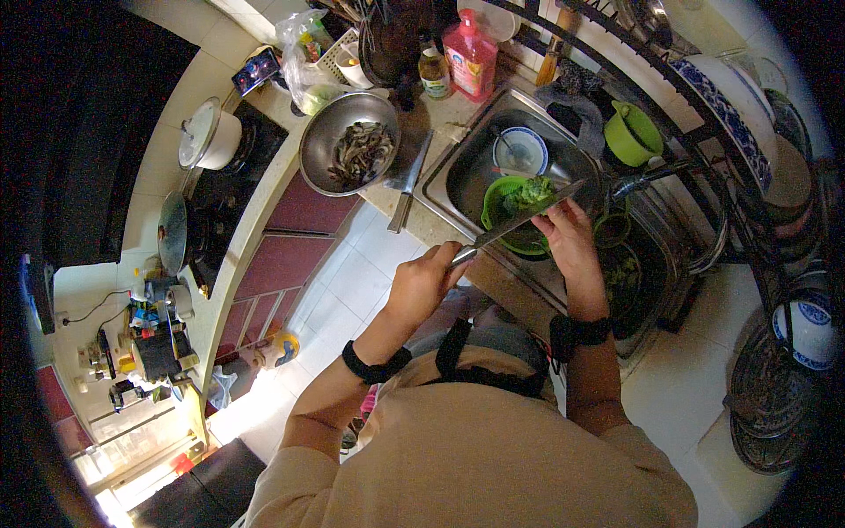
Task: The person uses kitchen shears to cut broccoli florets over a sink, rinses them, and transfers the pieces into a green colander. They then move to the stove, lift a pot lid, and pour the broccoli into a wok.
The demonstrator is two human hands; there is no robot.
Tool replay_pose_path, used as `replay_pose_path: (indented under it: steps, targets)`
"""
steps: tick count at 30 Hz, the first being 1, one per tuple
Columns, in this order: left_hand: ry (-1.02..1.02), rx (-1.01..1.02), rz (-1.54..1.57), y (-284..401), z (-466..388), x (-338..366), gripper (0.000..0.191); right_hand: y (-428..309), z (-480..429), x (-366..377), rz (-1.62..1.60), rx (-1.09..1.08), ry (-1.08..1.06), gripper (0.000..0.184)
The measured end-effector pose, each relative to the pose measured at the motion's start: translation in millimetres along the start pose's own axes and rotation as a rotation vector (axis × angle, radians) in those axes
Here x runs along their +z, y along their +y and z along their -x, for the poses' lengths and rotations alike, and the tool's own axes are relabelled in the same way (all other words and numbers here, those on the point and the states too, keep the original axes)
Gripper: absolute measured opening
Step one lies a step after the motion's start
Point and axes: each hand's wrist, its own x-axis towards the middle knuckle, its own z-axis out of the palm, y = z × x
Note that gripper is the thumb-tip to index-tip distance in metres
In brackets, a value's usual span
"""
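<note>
My left hand (426,280) grips the handle of a kitchen knife (508,228), whose blade slants up to the right over the sink's near edge. Beyond the blade is a piece of broccoli (536,191), which my right hand (569,234) appears to hold by its lower part. The blade hides where the fingertips meet it. Under the broccoli, a green plastic colander (487,212) rests in the left basin of the stainless steel sink (455,188), with darker green pieces inside. A white bowl with a blue rim (520,150) sits behind the colander.
A steel bowl (313,148) of greyish sliced food stands on the counter left of the sink. Beside it lies a second knife (412,178). A pink pump bottle (470,56) and a green pot (632,135) stand behind. The faucet (653,178) reaches over the sink.
</note>
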Motion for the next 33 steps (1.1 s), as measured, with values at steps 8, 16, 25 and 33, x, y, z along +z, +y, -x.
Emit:
replay_pose_path:
  steps: [8,16,25,33]
  targets:
    - [-0.09,-0.071,0.018,1.0,2.3,2.1,0.025,-5.4,2.5,7.6,0.11,-0.018,0.009,0.011]
    - [-0.176,-0.114,0.026,0.5,2.4,6.8,0.026,-7.4,3.7,6.3,0.304,-0.088,0.094,0.018]
    - [-0.193,-0.09,0.047,3.1,-2.1,10.9,0.026,-5.0,6.1,-4.6,0.181,-0.054,0.092,0.023]
    - [-0.226,-0.104,0.09,3.1,-5.0,11.6,0.026,-7.6,6.0,-5.8,0.002,0.081,0.171,0.023]
